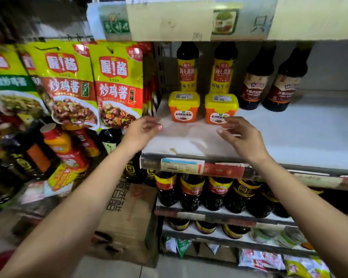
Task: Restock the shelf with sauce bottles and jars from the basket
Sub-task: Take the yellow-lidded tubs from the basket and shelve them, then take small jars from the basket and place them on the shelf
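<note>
Two orange sauce tubs with yellow lids, one on the left (pixel 184 106) and one on the right (pixel 221 108), stand side by side on the white shelf (pixel 289 137). Behind them stand two yellow-labelled soy sauce bottles (pixel 187 67) and, further right, two dark bottles with brown labels (pixel 269 81). My left hand (pixel 143 131) hovers over the shelf's left end with loosely curled fingers, holding nothing. My right hand (pixel 239 135) hovers just in front of the right tub, fingers relaxed and empty. A red basket edge (pixel 0 261) shows at the bottom left corner.
Green and red sauce pouches (pixel 117 85) hang to the left of the shelf. Below them stand assorted bottles (pixel 64 149). Rows of dark bottles (pixel 209 193) fill the lower shelves. A cardboard box (pixel 125 217) sits on the floor. The shelf's right part is bare.
</note>
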The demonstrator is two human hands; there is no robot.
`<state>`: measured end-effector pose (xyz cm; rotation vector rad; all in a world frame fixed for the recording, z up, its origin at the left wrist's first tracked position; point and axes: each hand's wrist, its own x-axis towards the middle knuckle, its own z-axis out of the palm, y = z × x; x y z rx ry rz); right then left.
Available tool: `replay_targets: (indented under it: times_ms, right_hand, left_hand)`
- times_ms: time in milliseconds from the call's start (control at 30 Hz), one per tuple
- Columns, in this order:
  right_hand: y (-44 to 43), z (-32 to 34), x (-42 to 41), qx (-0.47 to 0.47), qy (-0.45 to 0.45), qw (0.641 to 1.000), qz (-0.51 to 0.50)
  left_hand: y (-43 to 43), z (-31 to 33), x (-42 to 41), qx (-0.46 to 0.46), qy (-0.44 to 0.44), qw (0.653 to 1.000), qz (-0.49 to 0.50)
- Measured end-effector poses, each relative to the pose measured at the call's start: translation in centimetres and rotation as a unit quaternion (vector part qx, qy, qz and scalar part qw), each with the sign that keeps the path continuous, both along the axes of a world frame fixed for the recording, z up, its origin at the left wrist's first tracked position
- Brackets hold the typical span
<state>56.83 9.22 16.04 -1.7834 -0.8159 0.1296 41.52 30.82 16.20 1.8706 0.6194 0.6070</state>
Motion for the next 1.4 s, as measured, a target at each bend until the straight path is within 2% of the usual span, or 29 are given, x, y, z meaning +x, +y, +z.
replay_targets:
  times_ms: [133, 367, 533, 733, 900, 1133, 1400]
  right_hand:
    - [-0.1, 0.5, -2.5, -0.009, 0.015, 0.995, 0.1]
    - [0.5, -1.0, -8.6, -0.01, 0.038, 0.961, 0.274]
    - [2.3, -3.2, -14.1, -0.041, 0.06, 0.925, 0.374]
    - [4.9, -6.1, -21.0, -0.09, 0.083, 0.889, 0.442]
    - [8.4, -8.8, -28.4, -0.145, 0.096, 0.841, 0.512]
    - [11.9, -12.3, -37.1, -0.199, 0.119, 0.801, 0.552]
    - [15.9, -14.9, -43.3, -0.229, 0.146, 0.779, 0.566]
  left_hand:
    - [-2.6, 0.3, -3.4, -0.07, -0.066, 0.992, 0.08]
    - [-8.6, -1.2, -12.5, -0.105, -0.082, 0.973, 0.188]
    - [-11.9, -3.4, -20.0, -0.134, -0.063, 0.951, 0.27]
    - [-14.6, -6.1, -27.7, -0.148, -0.041, 0.922, 0.354]
    - [-16.3, -8.9, -36.0, -0.179, -0.029, 0.878, 0.443]
    - [-17.0, -12.5, -44.6, -0.206, -0.061, 0.82, 0.53]
    - [-16.9, -15.2, -50.6, -0.282, -0.11, 0.726, 0.617]
